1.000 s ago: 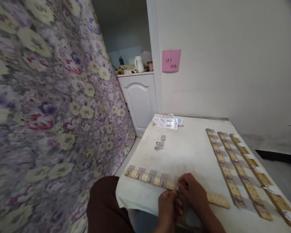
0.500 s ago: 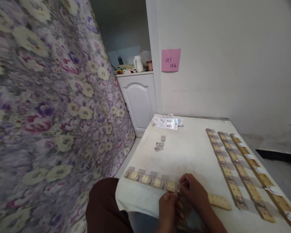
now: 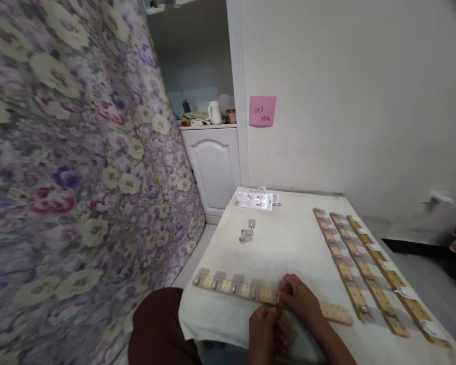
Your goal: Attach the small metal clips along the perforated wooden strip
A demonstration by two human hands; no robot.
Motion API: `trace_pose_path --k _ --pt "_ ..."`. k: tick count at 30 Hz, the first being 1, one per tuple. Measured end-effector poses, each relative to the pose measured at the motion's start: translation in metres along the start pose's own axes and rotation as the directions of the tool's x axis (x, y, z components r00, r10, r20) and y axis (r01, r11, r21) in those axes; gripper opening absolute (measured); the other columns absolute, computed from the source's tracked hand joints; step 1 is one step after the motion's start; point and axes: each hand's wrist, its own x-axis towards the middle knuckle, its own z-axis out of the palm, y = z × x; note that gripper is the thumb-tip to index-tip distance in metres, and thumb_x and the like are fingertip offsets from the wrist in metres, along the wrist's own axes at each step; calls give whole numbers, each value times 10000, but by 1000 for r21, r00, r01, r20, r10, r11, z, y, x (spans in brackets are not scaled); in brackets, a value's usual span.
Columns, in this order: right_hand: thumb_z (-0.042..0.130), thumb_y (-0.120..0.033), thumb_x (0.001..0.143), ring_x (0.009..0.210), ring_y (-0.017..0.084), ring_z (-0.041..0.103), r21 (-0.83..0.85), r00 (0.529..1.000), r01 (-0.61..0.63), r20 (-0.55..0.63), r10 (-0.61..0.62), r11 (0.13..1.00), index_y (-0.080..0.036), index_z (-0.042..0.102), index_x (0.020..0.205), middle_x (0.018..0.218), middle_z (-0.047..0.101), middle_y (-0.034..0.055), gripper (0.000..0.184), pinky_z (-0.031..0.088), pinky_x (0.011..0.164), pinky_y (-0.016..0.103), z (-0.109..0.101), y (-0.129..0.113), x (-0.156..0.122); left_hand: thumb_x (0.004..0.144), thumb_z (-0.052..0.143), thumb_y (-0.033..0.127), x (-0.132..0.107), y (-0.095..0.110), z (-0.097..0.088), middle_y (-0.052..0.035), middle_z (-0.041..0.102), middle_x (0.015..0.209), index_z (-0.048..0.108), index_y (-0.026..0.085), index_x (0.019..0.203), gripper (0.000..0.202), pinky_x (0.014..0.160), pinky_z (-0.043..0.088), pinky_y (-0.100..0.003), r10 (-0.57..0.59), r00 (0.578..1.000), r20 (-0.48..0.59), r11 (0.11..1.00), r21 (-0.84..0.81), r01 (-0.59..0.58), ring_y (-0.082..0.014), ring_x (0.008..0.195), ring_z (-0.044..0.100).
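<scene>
A pale wooden strip with rows of small holes point(image 3: 245, 290) lies across the front of the white-covered table. Clear plastic pieces with small metal hooks point(image 3: 234, 288) sit along it at intervals. My right hand point(image 3: 298, 300) pinches a small metal hook point(image 3: 278, 299) at the strip, its thumb and fingertips pressed together. Just below, at the strip's near edge, my left hand point(image 3: 264, 324) is closed with thumb against finger; what it grips is hidden. Past my right wrist the bare end of the strip point(image 3: 336, 313) shows.
Two wooden strips with clear hooks point(image 3: 338, 256) and one with white round pieces point(image 3: 401, 289) lie at the right. Loose clear hooks point(image 3: 246, 234) rest left of centre, before blister packs point(image 3: 254, 199). A floral curtain point(image 3: 83, 177) hangs at the left.
The view has tilted and shifted slightly, so the table appears a little lower and further left. Both hands stay at the same part of the strip, with small finger movements.
</scene>
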Motion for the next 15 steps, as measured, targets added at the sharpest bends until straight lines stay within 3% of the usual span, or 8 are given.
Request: trace_pose_path --k 4,6,10,15 --pt "519 -257 712 749 157 574 73 990 124 -83 -118 990 -205 558 767 772 607 3 85 430 697 253 -8 8 -5 694 516 387 0 -1 -3 41 558 456 441 210 639 200 311 303 -214 -7 999 44 1000 -22 8 -97 282 446" --pt "541 -260 703 823 175 565 29 979 169 -116 -165 985 -198 571 822 840 610 26 137 426 758 273 -13 14 -10 690 508 389 0 -1 -4 40 564 453 438 212 655 194 309 294 -208 -8 997 75 999 -33 11 -98 286 459" --pt "627 -217 593 869 199 538 -158 978 185 -67 -198 970 -209 602 805 886 602 25 213 400 783 291 -16 21 -20 644 519 442 2 0 -5 40 569 439 424 217 677 247 298 252 -199 -9 992 123 999 -31 13 -106 279 469" --pt "594 -205 621 869 197 527 -206 984 162 -39 -173 965 -229 615 788 869 596 18 170 385 768 283 -9 19 -23 597 551 447 8 -1 -3 44 512 350 413 220 622 267 327 182 -200 -35 993 116 999 37 31 -97 250 412"
